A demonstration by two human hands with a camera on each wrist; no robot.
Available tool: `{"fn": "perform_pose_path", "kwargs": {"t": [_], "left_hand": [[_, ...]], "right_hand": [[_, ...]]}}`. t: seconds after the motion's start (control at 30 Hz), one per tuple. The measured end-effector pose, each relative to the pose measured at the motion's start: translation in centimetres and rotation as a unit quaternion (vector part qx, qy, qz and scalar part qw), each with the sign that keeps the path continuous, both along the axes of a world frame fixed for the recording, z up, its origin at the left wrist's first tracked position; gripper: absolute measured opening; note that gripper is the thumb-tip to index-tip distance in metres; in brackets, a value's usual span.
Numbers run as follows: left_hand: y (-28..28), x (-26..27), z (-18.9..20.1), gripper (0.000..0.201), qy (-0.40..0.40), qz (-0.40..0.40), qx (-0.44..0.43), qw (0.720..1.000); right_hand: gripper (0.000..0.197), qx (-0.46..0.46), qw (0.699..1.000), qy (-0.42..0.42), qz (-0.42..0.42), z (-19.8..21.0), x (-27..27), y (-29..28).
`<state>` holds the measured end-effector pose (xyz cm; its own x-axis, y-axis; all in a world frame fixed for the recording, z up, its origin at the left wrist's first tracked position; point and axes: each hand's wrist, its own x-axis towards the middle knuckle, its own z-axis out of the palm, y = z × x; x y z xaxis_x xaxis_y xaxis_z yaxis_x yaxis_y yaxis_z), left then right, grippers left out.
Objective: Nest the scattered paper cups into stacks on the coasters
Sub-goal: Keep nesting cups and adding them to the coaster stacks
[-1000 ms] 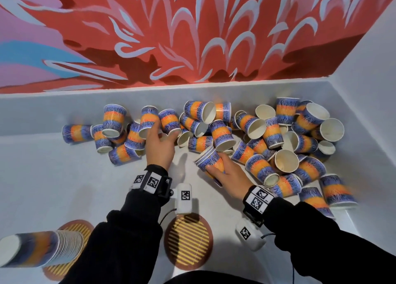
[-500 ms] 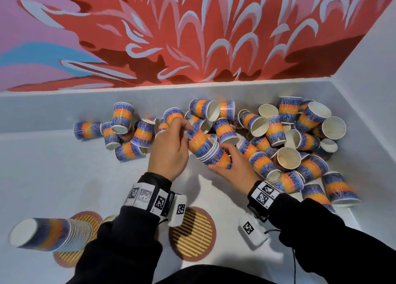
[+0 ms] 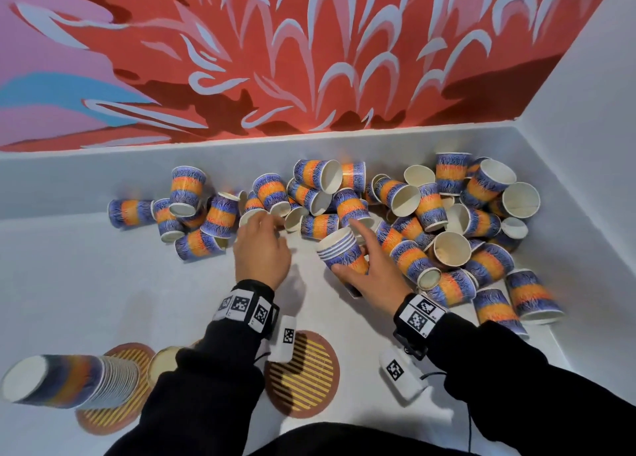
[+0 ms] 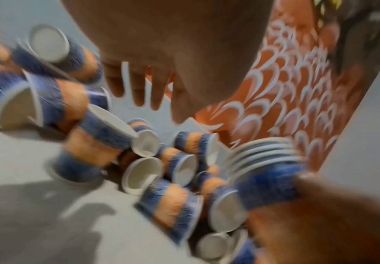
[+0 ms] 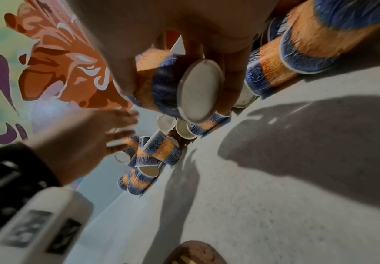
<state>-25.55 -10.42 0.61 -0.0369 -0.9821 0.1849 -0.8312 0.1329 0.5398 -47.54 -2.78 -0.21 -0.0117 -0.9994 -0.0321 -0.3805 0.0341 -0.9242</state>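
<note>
Right hand (image 3: pixel 370 269) grips a nested stack of cups (image 3: pixel 340 252) (rims leftward); left hand (image 3: pixel 263 249), fingers loosely spread, hovers beside the scattered cups (image 3: pixel 447 214).

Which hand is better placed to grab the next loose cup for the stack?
Left. The left hand holds nothing, fingers relaxed, right at the scattered cups. The right hand grips the nested stack, its open rims up, probably ready to receive the next cup.
</note>
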Motion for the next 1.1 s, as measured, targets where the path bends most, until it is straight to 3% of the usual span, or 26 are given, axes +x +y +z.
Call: {"fn": "perform_pose_path", "kwargs": {"t": [0.07, 0.17, 0.27, 0.4, 0.57, 0.7, 0.8, 0.9, 1.1], "left_hand": [[-0.5, 0.7, -1.2, 0.035, -0.125, 0.008, 0.055, 0.991], [-0.3, 0.6, -2.6, 0.056, -0.156, 0.035, 0.106, 0.982], [-0.2, 0.4, -2.8, 0.041, -0.136, 0.082, 0.087, 0.983], [0.1, 0.4, -1.5, 0.018, -0.148, 0.075, 0.063, 0.984], [1.5, 0.0, 1.6, 0.014, 0.030, 0.032, -0.006, 0.999], [4.0, -0.4, 4.5, 0.022, 0.146, -0.011, -0.035, 0.989], [6.3, -0.5, 5.2, 0.028, 0.224, -0.047, 0.000, 0.973], [8.9, -1.0, 5.1, 0.031, 0.258, -0.104, 0.066, 0.958], [11.4, 0.7, 5.7, 0.040, 0.269, -0.130, 0.072, 0.952]], "right_hand": [[0.077, 0.004, 1.000, -0.005, -0.003, 0.0, -0.5, 0.1], [0.072, 0.013, 1.000, 0.008, 0.007, -0.1, -0.9, 0.6], [0.071, 0.017, 1.000, 0.008, 0.010, -0.5, -1.0, 1.0], [0.075, 0.015, 0.999, 0.036, 0.024, -1.0, -1.3, 0.8], [0.079, 0.011, 0.998, 0.051, 0.030, -1.1, -1.2, 0.4], [0.085, -0.003, 0.998, 0.041, 0.039, -0.2, -0.3, 0.3], [0.082, -0.029, 0.998, 0.033, 0.039, 0.8, 0.7, 0.6], [0.079, -0.066, 0.996, 0.046, 0.041, 1.9, 1.8, 1.3], [0.075, -0.104, 0.990, 0.067, 0.061, 3.8, 3.3, 3.0]]}}
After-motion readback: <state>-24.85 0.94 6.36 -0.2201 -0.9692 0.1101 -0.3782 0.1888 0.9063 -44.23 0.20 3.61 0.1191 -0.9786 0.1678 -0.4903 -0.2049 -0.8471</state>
